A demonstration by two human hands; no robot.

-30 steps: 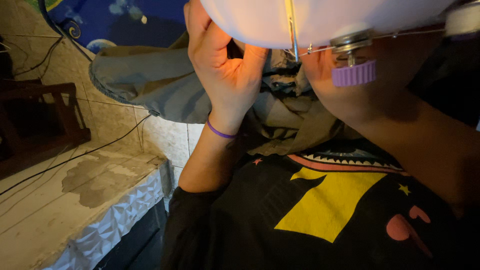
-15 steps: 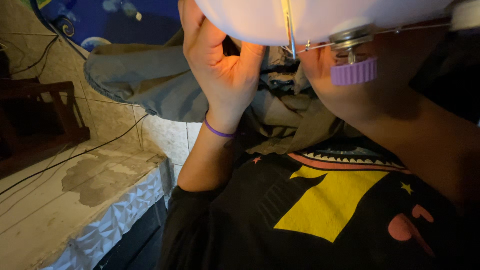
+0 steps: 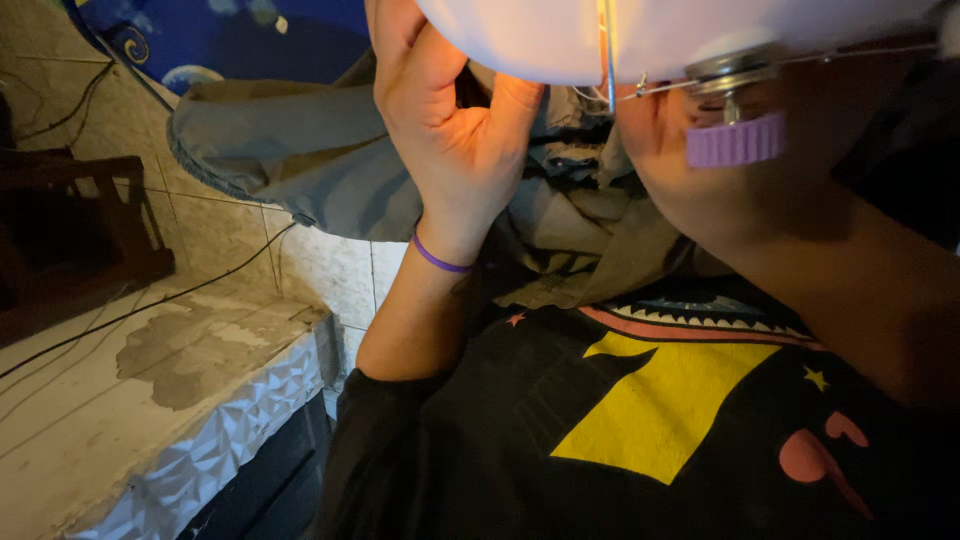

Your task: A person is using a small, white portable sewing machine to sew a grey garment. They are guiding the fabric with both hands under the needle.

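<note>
Hands at the sewing machine head, seen from below

At nine o'clock a wooden bench top (image 3: 120,390); at eleven the grey garment (image 3: 300,170) hangs off the edge – the left hand (image 3: 450,130), purple wristband (image 3: 440,262) on it, curls half-closed against the cloth under the white machine head (image 3: 560,40); at one o'clock the right hand (image 3: 720,190) rests behind a purple thumbscrew (image 3: 735,145) – its grip I cannot tell
</note>
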